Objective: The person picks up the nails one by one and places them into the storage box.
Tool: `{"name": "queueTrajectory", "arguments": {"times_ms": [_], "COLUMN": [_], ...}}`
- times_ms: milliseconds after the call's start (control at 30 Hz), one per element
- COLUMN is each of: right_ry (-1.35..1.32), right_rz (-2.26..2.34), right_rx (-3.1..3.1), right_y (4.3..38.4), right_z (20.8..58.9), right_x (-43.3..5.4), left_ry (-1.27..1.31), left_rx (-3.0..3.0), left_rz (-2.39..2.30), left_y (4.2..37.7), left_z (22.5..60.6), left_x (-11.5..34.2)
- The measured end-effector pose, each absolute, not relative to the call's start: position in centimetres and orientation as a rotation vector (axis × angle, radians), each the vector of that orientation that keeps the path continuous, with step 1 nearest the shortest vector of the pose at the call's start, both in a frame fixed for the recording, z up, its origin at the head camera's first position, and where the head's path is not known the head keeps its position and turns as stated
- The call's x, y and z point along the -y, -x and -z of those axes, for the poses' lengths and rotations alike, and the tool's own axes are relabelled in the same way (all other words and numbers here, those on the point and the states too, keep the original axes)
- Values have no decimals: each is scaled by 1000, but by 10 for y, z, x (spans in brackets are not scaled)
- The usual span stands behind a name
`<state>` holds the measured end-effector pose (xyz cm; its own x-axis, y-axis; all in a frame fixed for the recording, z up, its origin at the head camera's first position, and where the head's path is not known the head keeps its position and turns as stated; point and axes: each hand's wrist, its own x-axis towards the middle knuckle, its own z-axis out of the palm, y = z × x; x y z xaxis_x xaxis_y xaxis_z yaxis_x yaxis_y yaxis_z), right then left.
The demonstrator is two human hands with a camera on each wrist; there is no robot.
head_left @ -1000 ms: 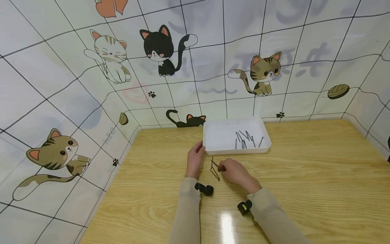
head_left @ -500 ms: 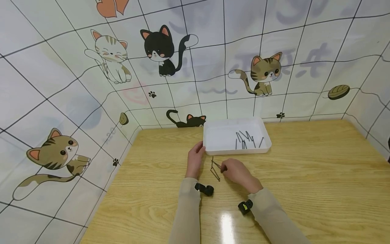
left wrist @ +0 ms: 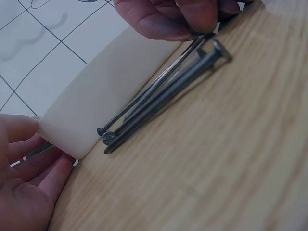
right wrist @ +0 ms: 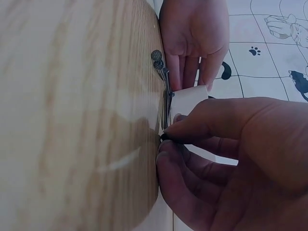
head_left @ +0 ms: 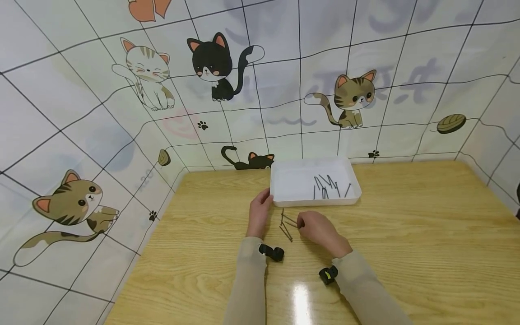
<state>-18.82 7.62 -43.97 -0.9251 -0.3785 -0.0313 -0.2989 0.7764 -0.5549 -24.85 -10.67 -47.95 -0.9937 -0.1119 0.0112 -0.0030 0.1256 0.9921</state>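
My left hand (head_left: 260,214) grips the near left corner of a white tray (left wrist: 96,96), thumb and fingers at its wall. Just in front of the tray, several metal nails (left wrist: 163,103) lie in a loose cluster on the wooden table. My right hand (head_left: 318,228) is low beside this cluster, its thumb and fingertips (right wrist: 168,156) pinching the end of a nail (head_left: 290,218). The pinched end is mostly hidden by the fingers. More nails (head_left: 323,186) lie scattered in the right half of the tray.
Behind the tray stands a wall covering (head_left: 280,90) with a grid and cartoon cats, which also runs along the left side. The wooden table (head_left: 426,234) stretches to both sides. Black wrist cameras (head_left: 271,253) sit on both sleeves.
My right hand has shifted slightly to the right, and the far end of the pinched nail has swung with it. My left hand stays at the tray corner.
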Motion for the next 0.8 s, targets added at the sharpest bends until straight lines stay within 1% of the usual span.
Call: {"name": "queueTrajectory", "arguments": {"times_ms": [467,800], "right_ry": [473,476], "right_rz": [751,780], "right_rx": [-2835,-2851], "right_y": [188,189], "right_z": [439,438], "right_x": [-83,-90], "left_ry": [-116,-129], "left_rx": [2289,2292], "left_rz": [2020,2011], "left_y": [249,252], "left_z": [483,484], "left_x": [106,107]}}
